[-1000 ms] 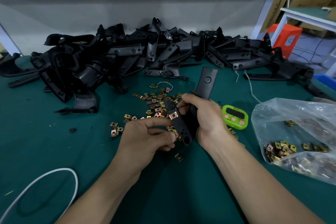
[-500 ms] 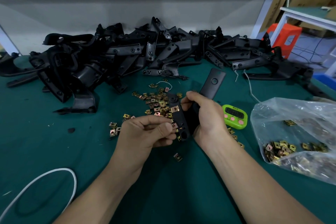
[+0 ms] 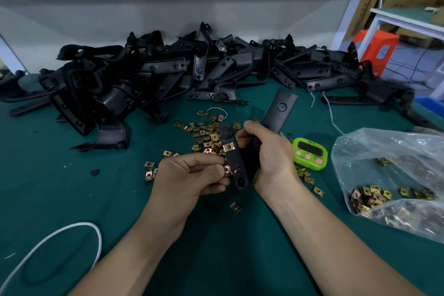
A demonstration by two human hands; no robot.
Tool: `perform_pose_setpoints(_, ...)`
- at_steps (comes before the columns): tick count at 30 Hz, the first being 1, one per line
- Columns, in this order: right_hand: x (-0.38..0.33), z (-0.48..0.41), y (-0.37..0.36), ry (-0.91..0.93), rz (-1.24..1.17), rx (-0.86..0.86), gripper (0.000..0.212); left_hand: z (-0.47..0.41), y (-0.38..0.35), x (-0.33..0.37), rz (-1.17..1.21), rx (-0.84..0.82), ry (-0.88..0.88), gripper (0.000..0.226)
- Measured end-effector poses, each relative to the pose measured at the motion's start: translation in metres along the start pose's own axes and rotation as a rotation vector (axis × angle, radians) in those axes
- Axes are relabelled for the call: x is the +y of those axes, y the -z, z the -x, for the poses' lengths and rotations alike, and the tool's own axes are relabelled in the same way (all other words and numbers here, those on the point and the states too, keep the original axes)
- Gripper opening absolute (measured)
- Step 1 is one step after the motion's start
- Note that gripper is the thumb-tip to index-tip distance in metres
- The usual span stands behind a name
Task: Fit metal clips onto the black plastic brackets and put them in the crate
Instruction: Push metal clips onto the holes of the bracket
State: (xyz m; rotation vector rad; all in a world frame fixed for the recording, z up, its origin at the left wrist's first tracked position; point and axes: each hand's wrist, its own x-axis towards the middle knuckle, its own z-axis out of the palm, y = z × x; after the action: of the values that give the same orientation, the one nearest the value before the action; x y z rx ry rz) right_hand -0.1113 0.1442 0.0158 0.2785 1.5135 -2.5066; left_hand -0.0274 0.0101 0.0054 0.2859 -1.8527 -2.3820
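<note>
**Bracket** (image 3: 236, 166): matte black moulded plastic with two flat arms, a short holed strip in front and a longer rounded blade rising behind. It is held over the middle of the mat, just above the loose clips. The right hand (image 3: 269, 154) grips it with fingers curled round its middle.

**Fitted clip** (image 3: 228, 147): small, square, brass-coloured metal, seated on the strip's upper part.

**Clip** (image 3: 227, 169): same kind, pinched between thumb and forefinger of the left hand (image 3: 192, 176) and touching the strip's left edge low down. A second ago the left forefinger lay up at the fitted clip; the hand now sits lower, and the blade leans further right.

**Loose clips** (image 3: 204, 132): shiny, scattered behind and to the left of the hands, with a few strays to the right.

**Pile** (image 3: 168, 74): a tangle of black brackets along the mat's far edge, well apart from the hands.

**Timer** (image 3: 310, 154): rounded, lime green with pink buttons, just beside the right hand.

**Bag** (image 3: 396, 170): clear crinkled plastic holding more clips, at the right edge.

**Cable** (image 3: 98, 235): a white loop, near left.

**Mat** (image 3: 72, 199): dark green and smooth, with bare room at the near left and under the forearms.
</note>
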Motion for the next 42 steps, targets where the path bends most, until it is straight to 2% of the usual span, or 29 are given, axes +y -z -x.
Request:
perform_pose_setpoints(4, 0.004, 0.001, -0.003, 0.054, 0.019, 0.018, 0.031, -0.001, 0.003, 0.001, -0.018, 0.019, 0.013, 0.013)
perform_pose_setpoints(9, 0.005, 0.001, -0.001, 0.068, 0.022, 0.031, 0.025, -0.002, 0.004, 0.003, -0.030, 0.014, 0.071, 0.023)
perform_pose_setpoints(16, 0.003, 0.001, -0.003, 0.029, -0.050, 0.080, 0.035, -0.001, 0.001, 0.002, -0.040, 0.018, 0.064, 0.027)
perform_pose_setpoints(19, 0.002, 0.001, -0.003, 0.066, -0.023, 0.085, 0.027, 0.002, -0.003, 0.002, -0.014, 0.035, 0.064, 0.040)
perform_pose_setpoints(21, 0.001, 0.001, -0.003, 0.118, 0.011, 0.090, 0.018, 0.003, -0.004, 0.002, 0.007, 0.049, 0.063, 0.037)
perform_pose_setpoints(25, 0.003, 0.002, -0.004, 0.204, 0.050, 0.076, 0.024, 0.007, -0.007, 0.002, 0.021, 0.031, 0.044, 0.030)
perform_pose_setpoints(28, 0.007, 0.003, -0.006, 0.237, 0.027, 0.095, 0.038, 0.010, -0.008, 0.003, 0.032, 0.023, 0.025, 0.038)
perform_pose_setpoints(34, 0.008, 0.001, -0.005, 0.259, 0.007, 0.114, 0.035, 0.011, -0.013, 0.001, -0.005, 0.120, -0.002, 0.034)
perform_pose_setpoints(39, 0.008, 0.002, -0.009, 0.215, -0.042, 0.100, 0.019, 0.010, -0.015, 0.000, 0.046, 0.252, 0.003, 0.030)
perform_pose_setpoints(42, 0.009, 0.003, -0.011, 0.127, -0.117, 0.097, 0.029, 0.009, -0.014, 0.000, 0.105, 0.284, 0.043, 0.027)
